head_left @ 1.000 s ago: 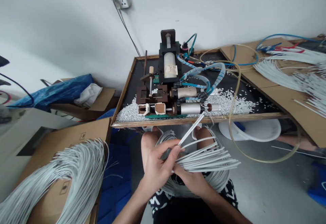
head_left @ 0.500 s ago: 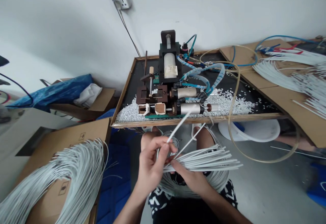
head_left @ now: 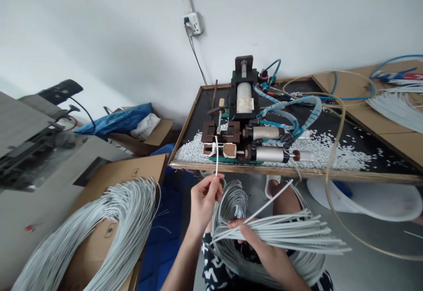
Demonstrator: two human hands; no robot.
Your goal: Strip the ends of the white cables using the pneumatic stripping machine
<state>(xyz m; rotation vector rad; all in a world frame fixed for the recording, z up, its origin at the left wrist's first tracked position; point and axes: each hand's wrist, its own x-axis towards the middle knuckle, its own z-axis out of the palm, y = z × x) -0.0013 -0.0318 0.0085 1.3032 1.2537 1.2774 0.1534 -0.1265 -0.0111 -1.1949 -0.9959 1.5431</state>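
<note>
My left hand (head_left: 207,195) pinches one white wire (head_left: 217,163) close to its end. The wire points up over the tray's front edge, its tip between the two brown jaws (head_left: 220,150) of a bench machine with air cylinders (head_left: 269,154). Whether the jaws touch the wire I cannot tell. My right hand (head_left: 254,238) is closed around a bundle of white wires (head_left: 297,231), whose ends fan out to the right. One loose wire (head_left: 272,199) slants up from that hand. Below, the rest of the coil (head_left: 231,194) hangs over my lap.
White cut-off bits (head_left: 340,156) litter the black tray (head_left: 206,101) around the machine. On the left, a large wire coil (head_left: 132,211) lies on cardboard (head_left: 160,172). A clear hose (head_left: 327,180) loops down at the right, before a white basin (head_left: 390,200). More wires (head_left: 399,108) lie on cardboard at right.
The left hand has brought its wire up to the machine's jaws, away from the right hand. The right hand keeps its bundle lower down. The view has shifted left.
</note>
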